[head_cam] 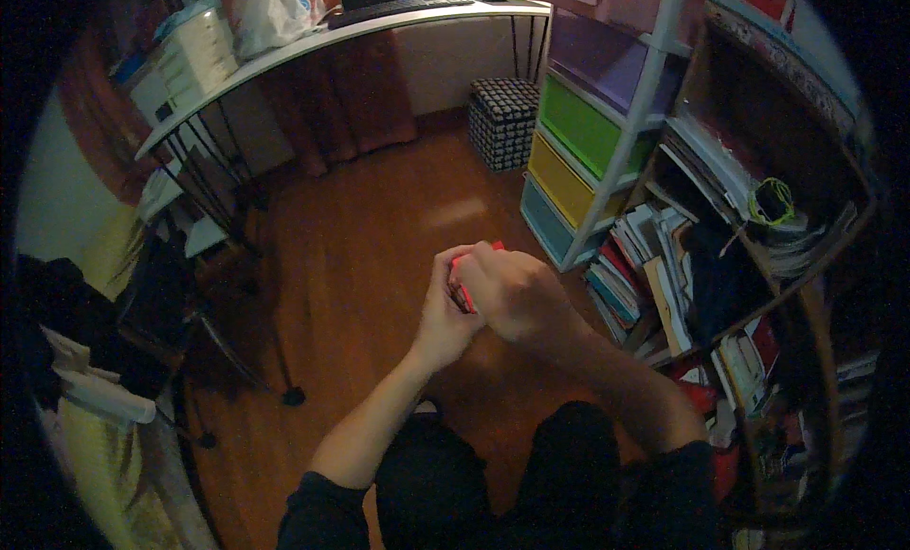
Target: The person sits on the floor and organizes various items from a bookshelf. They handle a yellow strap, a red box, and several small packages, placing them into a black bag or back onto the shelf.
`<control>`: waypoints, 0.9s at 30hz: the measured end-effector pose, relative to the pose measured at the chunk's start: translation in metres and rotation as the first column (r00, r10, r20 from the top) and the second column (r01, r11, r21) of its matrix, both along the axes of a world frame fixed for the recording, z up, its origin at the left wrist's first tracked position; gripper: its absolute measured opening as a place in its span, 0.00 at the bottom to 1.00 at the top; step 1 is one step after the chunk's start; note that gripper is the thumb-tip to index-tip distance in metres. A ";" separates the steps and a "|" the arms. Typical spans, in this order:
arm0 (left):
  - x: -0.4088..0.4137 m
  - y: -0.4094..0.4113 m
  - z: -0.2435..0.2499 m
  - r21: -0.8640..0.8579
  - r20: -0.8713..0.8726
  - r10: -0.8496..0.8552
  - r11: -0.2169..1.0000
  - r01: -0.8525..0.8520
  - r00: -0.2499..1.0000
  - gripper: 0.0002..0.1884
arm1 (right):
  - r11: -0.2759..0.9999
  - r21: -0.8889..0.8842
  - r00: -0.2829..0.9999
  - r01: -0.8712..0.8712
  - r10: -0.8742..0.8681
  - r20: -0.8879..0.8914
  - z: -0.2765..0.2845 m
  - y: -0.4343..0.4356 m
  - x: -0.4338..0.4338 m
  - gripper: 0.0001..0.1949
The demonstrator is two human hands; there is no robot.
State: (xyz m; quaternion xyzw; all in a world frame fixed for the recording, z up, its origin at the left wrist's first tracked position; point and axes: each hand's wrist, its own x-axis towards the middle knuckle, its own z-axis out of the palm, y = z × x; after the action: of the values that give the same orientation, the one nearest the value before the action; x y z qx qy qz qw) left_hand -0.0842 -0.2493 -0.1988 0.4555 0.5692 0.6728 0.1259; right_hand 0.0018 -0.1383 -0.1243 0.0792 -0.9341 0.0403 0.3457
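A small red object [466, 294] is held between my two hands, above the wooden floor and in front of my knees. My left hand [448, 315] curls around its left side. My right hand [515, 287] lies over its top and right side, fingers bent down onto it. A bright red edge shows past the fingers at the top, and a darker part shows in the gap between the hands. What kind of object it is, I cannot tell, as the hands cover most of it.
A drawer tower [583, 137] with coloured drawers stands ahead right, beside a patterned box [503, 123]. Shelves with papers and books [661, 280] line the right. A white desk [284, 48] with a keyboard [405, 9] and plastic bag [277, 16] curves ahead; a dark chair [163, 294] is left.
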 end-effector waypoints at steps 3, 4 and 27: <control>-0.002 -0.001 -0.007 0.002 0.101 -0.029 1.000 0.029 0.995 0.39 | 0.998 0.017 0.993 0.061 -0.063 0.101 -0.012 0.023 -0.013 0.06; -0.002 -0.001 -0.009 0.013 0.210 -0.059 0.998 0.057 0.976 0.39 | 0.995 0.012 0.989 0.098 -0.099 0.110 -0.016 0.044 -0.022 0.06; 0.003 0.006 -0.005 0.026 0.147 0.030 0.999 -0.034 0.989 0.39 | 0.858 -0.427 0.933 0.286 -0.350 -0.080 0.015 0.056 -0.003 0.07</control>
State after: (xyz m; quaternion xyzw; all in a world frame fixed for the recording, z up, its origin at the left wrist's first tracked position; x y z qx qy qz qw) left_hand -0.0815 -0.2437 -0.2035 0.3973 0.5560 0.7145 0.1498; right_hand -0.0011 -0.0821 -0.1089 -0.1478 -0.8753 0.1707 0.4277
